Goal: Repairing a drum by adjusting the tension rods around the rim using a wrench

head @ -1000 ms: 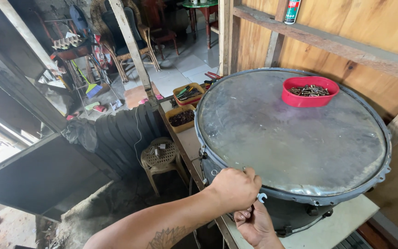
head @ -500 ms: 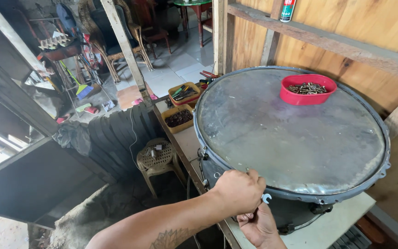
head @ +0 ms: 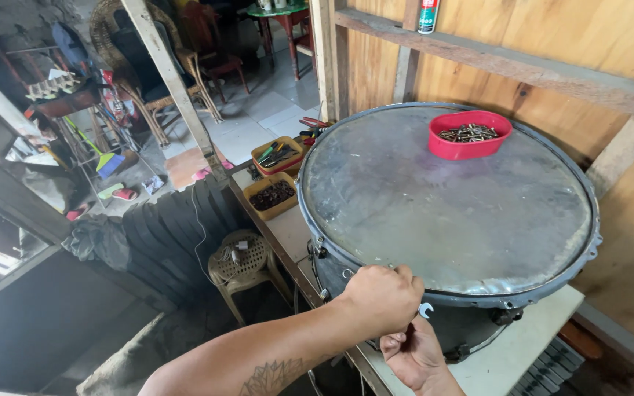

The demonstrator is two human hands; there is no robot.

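Note:
A big grey drum [head: 449, 213] lies flat on a white workbench [head: 508, 359], its metal hoop facing up. My left hand [head: 379, 297] is a closed fist at the near rim, with my tattooed forearm reaching in from the lower left. The open end of a small silver wrench [head: 425, 309] sticks out beside that fist, against the hoop. Just below, my right hand [head: 412, 356] has its fingers curled against the drum's side under the rim; what it grips is hidden. A red bowl [head: 469, 134] of screws sits on the far part of the drumhead.
Two yellow trays [head: 277, 194] of tools and small parts sit on the bench left of the drum. A woven stool [head: 242, 260] stands below, beside a dark corrugated sheet [head: 174, 231]. Wooden wall boards and a shelf beam [head: 522, 66] with a spray can [head: 427, 15] rise behind.
The view has shifted slightly lower and to the left of the drum. Both hands stay at the near rim, with the wrench end still showing between them.

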